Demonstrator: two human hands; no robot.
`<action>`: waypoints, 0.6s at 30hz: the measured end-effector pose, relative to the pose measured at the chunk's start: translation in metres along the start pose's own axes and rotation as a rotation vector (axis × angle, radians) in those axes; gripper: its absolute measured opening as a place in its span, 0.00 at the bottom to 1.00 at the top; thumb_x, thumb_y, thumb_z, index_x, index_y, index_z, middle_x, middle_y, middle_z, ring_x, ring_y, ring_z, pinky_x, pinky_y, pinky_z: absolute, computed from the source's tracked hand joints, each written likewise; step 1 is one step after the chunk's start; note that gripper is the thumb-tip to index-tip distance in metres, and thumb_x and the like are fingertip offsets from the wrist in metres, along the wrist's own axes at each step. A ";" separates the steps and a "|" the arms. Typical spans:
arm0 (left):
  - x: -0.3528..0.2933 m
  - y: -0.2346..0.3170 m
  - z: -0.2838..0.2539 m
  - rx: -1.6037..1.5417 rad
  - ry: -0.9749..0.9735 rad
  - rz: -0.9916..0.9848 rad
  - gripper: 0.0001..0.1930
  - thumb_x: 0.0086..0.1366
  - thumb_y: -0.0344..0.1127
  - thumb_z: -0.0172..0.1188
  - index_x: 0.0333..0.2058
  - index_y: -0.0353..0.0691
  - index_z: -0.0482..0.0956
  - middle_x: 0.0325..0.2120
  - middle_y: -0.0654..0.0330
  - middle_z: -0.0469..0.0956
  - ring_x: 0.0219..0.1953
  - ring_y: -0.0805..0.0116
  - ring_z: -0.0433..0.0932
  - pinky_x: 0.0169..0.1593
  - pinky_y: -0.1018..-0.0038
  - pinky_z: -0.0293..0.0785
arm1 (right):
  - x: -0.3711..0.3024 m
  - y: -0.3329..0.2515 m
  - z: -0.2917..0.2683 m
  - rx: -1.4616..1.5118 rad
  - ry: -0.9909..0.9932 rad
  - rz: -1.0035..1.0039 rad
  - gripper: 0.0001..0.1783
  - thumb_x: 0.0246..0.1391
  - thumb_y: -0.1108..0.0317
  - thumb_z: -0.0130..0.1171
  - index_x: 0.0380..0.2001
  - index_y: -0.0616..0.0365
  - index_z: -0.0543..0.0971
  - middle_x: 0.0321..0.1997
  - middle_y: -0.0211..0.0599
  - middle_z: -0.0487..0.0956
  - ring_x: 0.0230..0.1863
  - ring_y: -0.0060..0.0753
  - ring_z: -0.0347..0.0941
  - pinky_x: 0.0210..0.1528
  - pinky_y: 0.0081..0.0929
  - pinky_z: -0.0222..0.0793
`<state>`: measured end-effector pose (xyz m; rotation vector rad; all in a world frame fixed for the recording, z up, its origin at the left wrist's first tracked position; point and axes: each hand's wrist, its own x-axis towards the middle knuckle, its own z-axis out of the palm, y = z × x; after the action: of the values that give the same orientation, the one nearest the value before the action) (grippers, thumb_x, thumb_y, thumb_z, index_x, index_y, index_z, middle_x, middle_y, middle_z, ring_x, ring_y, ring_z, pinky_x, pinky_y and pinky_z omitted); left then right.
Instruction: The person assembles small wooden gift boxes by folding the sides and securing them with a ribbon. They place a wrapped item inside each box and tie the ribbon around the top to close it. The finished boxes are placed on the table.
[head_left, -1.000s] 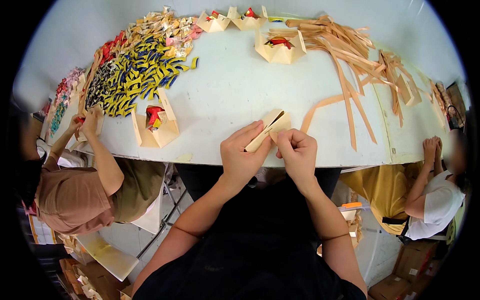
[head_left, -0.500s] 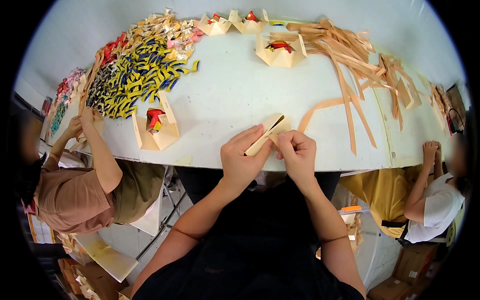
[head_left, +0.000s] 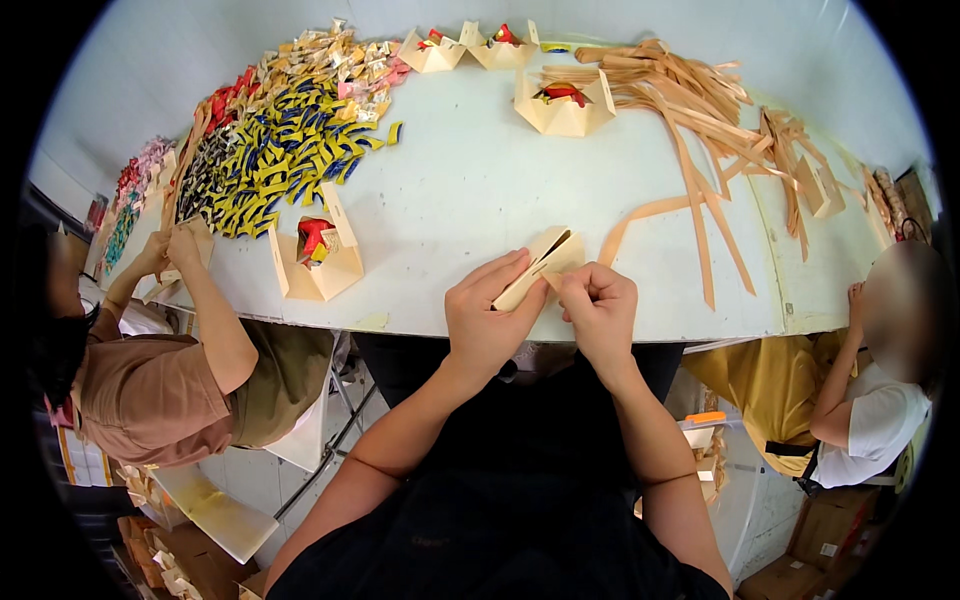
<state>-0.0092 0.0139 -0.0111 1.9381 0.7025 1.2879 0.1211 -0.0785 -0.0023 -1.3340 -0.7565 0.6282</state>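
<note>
At the table's near edge my left hand [head_left: 487, 305] is closed around a cream folded-card candy box [head_left: 541, 262], its top panels drawn nearly together with a dark narrow gap between them. Right beside it, my right hand [head_left: 600, 308] is closed in a pinch on a tan ribbon at the box's side; the fingers partly hide the strip. Another tan ribbon [head_left: 640, 214] curves over the table just beyond my right hand. To the left stands an open cream box [head_left: 318, 272] with red and yellow wrapped sweets inside.
Wrapped sweets [head_left: 290, 140] are heaped at the far left. Open filled boxes [head_left: 567, 120] stand along the back, near a pile of tan ribbons [head_left: 680, 95]. One co-worker in a brown shirt [head_left: 150, 400] sits left, another in a white shirt [head_left: 875, 430] right.
My hands and the held box stay almost in place. The left co-worker's hands have shifted slightly to the right, and the right co-worker's head has leaned in.
</note>
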 end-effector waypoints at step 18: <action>0.002 0.003 -0.002 -0.070 -0.034 -0.055 0.17 0.60 0.26 0.75 0.49 0.30 0.90 0.48 0.45 0.89 0.46 0.58 0.90 0.50 0.69 0.87 | 0.005 -0.002 0.009 -0.006 -0.085 0.008 0.16 0.72 0.66 0.64 0.30 0.64 0.84 0.19 0.22 0.76 0.22 0.09 0.64 0.25 0.18 0.58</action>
<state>-0.0101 0.0134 -0.0070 1.8679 0.6805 1.2271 0.1172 -0.0694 0.0015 -1.3225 -0.8228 0.6929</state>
